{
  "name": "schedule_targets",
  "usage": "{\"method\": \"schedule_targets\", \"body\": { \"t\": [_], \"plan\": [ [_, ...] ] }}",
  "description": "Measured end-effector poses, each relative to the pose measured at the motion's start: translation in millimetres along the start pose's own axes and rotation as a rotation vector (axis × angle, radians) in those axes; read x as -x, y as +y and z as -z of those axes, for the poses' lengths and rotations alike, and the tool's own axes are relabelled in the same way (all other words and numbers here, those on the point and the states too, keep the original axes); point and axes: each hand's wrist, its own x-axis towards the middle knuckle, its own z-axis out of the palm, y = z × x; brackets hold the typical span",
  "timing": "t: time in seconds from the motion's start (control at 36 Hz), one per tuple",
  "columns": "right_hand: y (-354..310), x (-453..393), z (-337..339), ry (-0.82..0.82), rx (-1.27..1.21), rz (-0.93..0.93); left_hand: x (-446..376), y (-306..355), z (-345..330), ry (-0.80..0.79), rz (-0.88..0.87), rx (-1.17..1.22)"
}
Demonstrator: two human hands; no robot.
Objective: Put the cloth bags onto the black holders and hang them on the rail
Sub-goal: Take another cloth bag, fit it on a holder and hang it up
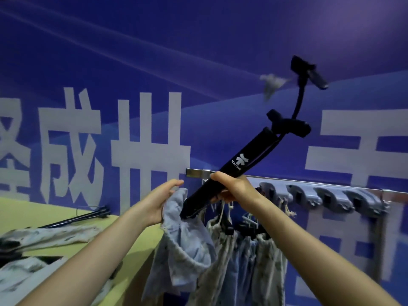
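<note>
- The right hand (234, 187) grips the black holder (238, 164) near its lower end, at frame centre.
- The holder's long axis slants, hook end pointing upper right.
- The left hand (157, 200) pinches the cloth bag (183, 244) hanging below the holder's lower end.
- The rail (309, 181) runs behind.

I see a yellow-green table (72, 219) at lower left, running up to the blue lettered wall. On it lie loose patterned cloth bags (48, 236), one strip stretched across the top and more heaped at the near left edge. A black holder (88, 214) rests flat near the wall. On the wall to the right, the metal rail (309, 183) carries grey hooks (331, 196), with filled bags (254, 257) hanging beneath.
</note>
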Motion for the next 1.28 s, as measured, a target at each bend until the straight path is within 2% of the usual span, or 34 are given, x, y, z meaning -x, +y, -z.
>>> {"method": "schedule_targets", "body": {
  "t": [0.08,0.22,0.36,0.5,0.69,0.83,1.06,1.14,1.28],
  "plan": [
    [4.0,-4.4,-11.7,-0.044,0.015,0.02,-5.6,-11.5,3.6,0.082,-0.053,-0.026],
    [3.5,-7.0,-26.0,-0.054,0.03,0.009,-8.2,-29.0,17.5,0.335,-0.255,-0.311],
    [5.2,-8.5,-38.7,-0.142,0.021,-0.04,-10.8,-43.4,37.8,0.354,-0.283,-0.407],
    [14.4,-8.5,-59.4,-0.227,-0.054,-0.061,-4.8,-48.8,50.6,0.22,-0.185,-0.227],
    [52.9,-11.7,-98.7,-0.163,-0.069,-0.164,6.2,-85.1,86.3,0.219,-0.042,0.021],
    [85.8,-14.7,-126.6,-0.076,0.049,-0.172,7.6,-84.2,76.8,0.212,0.02,0.169],
    [92.4,-19.2,-145.9,0.099,-0.078,-0.086,11.8,-90.0,89.5,0.37,-0.082,0.039],
    [91.0,-23.7,-151.1,0.123,-0.189,-0.097,11.8,-93.9,89.4,0.38,-0.112,-0.057],
    [100.7,-21.2,-157.4,0.151,-0.197,-0.122,6.7,-110.2,76.6,0.385,-0.126,-0.031]
  ]
}}
